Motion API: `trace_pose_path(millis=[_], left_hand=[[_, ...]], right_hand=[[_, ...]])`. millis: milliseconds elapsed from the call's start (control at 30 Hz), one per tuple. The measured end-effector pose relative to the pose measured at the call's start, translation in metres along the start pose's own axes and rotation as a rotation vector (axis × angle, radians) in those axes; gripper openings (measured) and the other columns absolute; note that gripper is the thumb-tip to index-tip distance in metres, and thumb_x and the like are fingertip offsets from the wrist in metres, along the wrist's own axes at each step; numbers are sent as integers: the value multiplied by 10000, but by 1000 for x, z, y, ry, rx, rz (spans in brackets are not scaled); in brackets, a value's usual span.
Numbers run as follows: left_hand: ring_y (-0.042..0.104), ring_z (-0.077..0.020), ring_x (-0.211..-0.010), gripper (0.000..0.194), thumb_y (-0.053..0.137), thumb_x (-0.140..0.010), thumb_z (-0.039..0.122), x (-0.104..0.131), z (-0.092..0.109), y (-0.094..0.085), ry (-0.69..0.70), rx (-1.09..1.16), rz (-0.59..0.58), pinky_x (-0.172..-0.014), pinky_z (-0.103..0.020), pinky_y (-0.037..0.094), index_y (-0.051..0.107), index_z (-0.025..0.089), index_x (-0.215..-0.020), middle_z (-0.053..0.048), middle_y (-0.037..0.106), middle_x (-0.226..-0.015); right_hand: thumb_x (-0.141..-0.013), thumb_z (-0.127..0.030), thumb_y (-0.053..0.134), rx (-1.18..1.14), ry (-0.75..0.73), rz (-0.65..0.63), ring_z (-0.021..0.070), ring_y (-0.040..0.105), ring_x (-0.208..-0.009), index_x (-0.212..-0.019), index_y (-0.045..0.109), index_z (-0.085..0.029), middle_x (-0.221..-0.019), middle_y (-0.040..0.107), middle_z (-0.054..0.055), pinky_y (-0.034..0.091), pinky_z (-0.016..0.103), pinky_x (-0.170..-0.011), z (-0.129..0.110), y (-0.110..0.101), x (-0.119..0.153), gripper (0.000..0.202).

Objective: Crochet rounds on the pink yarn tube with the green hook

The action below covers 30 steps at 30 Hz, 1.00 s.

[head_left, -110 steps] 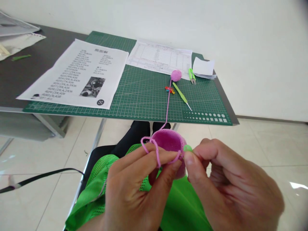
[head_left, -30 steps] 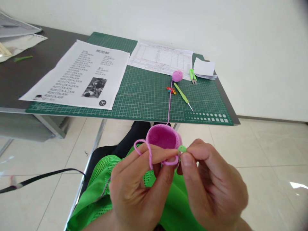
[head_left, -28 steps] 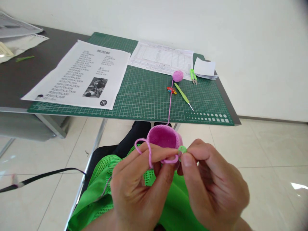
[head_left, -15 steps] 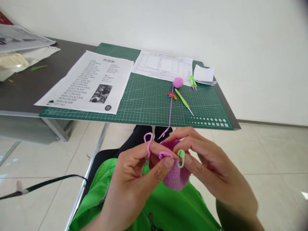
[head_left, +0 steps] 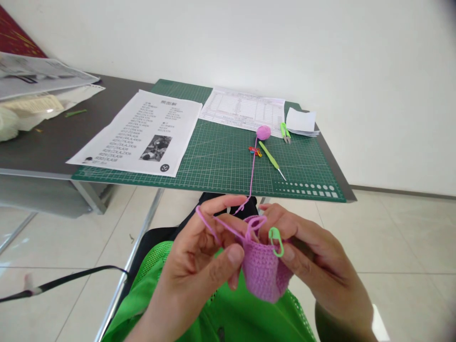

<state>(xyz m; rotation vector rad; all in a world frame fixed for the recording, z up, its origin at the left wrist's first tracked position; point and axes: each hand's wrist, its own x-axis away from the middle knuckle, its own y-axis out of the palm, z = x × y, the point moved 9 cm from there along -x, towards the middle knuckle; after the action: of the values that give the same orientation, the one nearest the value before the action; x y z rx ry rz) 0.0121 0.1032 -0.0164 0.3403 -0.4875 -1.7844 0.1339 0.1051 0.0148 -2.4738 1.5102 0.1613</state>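
Observation:
Between my hands, above my lap, hangs a pink crocheted piece (head_left: 265,273) shaped like a small cup. My right hand (head_left: 309,256) pinches its rim on the right, beside a green stitch marker (head_left: 276,241) clipped there. A loose pink loop (head_left: 254,227) stands up from the rim. Pink yarn wraps round the index finger of my left hand (head_left: 204,256), whose thumb and fingers are curled at the left side of the piece. The yarn strand (head_left: 252,171) runs to a pink ball (head_left: 263,132) on the green cutting mat (head_left: 221,152).
On the mat lie a green-handled crochet hook (head_left: 271,159), red and yellow markers (head_left: 255,151), green snips (head_left: 285,132), a printed pattern sheet (head_left: 142,128), a form (head_left: 245,109) and small white papers (head_left: 301,120). White yarn (head_left: 7,124) and packets are at far left.
My left thumb has come off the rim and the left fingers have spread, drawing the yarn leftward. The crocheted piece now shows more, with the loop standing up. The view has tilted slightly.

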Motion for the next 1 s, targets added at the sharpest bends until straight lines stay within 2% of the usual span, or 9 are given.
trace_pose_path(millis=[133, 267, 400, 533, 700, 867, 1000], left_hand=[[464, -40, -552, 517, 764, -818, 203, 1, -5, 3, -72, 70, 4, -552, -102, 434, 592, 410, -1260, 72, 649, -802], [491, -78, -643, 437, 751, -834, 245, -1, -7, 2, -62, -20, 13, -637, -158, 448, 620, 400, -1221, 55, 636, -799], [455, -80, -632, 339, 736, -847, 246, -1, -13, 1, -91, -59, -19, -595, -161, 420, 651, 349, -1159, 50, 613, -796], [426, -86, -635, 337, 741, -840, 273, 0, -16, 2, -129, -65, -49, -590, -177, 404, 646, 366, -1150, 50, 600, -825], [431, -92, -644, 343, 733, -848, 265, 1, -15, 2, -121, -51, -12, -603, -185, 404, 642, 376, -1159, 52, 601, -819], [429, -87, -624, 358, 716, -862, 227, 1, -10, 3, -87, -35, 16, -594, -176, 391, 629, 372, -1178, 61, 636, -793], [465, -94, -633, 385, 700, -875, 221, 2, -10, 6, -105, -39, -7, -605, -197, 407, 589, 375, -1210, 55, 640, -786]], right_hand=[[-967, -223, 489, 13, -13, 26, 147, 527, -834, -914, 529, -213, -831, 524, -8, 308, 430, -1068, 2, -1, 3, 68], [-963, -226, 490, 16, -31, -1, 146, 522, -804, -907, 526, -207, -812, 517, -6, 354, 416, -978, 0, 2, 3, 70], [-955, -215, 498, 10, -34, -1, 146, 526, -791, -888, 520, -204, -809, 524, -3, 370, 401, -902, -3, 1, 3, 72], [-950, -213, 503, 44, -30, -25, 139, 527, -789, -875, 516, -204, -815, 533, -7, 344, 425, -970, -5, 2, 4, 77], [-956, -222, 490, 64, -28, -22, 138, 525, -781, -863, 507, -209, -800, 528, -10, 361, 429, -981, -5, 2, 5, 95], [-954, -241, 502, 136, -42, -34, 127, 532, -754, -842, 506, -216, -781, 546, -27, 264, 471, -1118, -7, -1, 7, 115], [-961, -270, 515, 213, -31, -115, 130, 587, -806, -912, 552, -233, -811, 594, -35, 219, 449, -1166, -10, -9, 5, 71]])
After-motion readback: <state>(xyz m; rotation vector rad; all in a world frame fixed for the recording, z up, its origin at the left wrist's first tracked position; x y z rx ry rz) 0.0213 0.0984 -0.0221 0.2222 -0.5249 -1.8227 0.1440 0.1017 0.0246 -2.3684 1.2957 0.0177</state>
